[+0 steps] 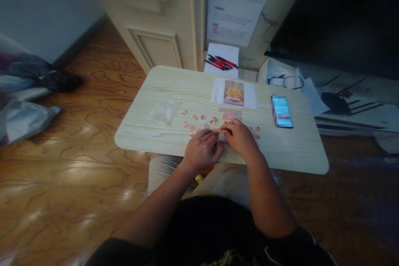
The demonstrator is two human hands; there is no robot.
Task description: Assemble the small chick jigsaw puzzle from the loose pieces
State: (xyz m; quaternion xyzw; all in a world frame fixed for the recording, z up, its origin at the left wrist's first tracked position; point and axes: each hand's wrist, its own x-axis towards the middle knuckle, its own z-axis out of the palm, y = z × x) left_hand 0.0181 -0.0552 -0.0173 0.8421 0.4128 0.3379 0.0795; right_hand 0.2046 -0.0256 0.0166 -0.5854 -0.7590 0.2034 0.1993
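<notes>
A partly joined jigsaw puzzle (233,114) with a pink and yellow picture lies on the small table, its lower part covered by my hands. My right hand (241,136) is over its near side, thumb and forefinger pinched on a small pinkish puzzle piece (220,130). My left hand (202,148) rests at the puzzle's left edge with its fingers curled, close to the right fingertips; what it holds, if anything, is hidden. Loose puzzle pieces (191,127) are scattered left of the puzzle, and several more puzzle pieces (257,134) lie to the right.
A printed sheet (218,91) with a yellow-figure picture lies behind the puzzle. On the pale wooden table (293,153) are a clear plastic bag (165,110) and a phone (282,111). Beyond the far edge are red-and-black pens (221,62) and eyeglasses (293,82).
</notes>
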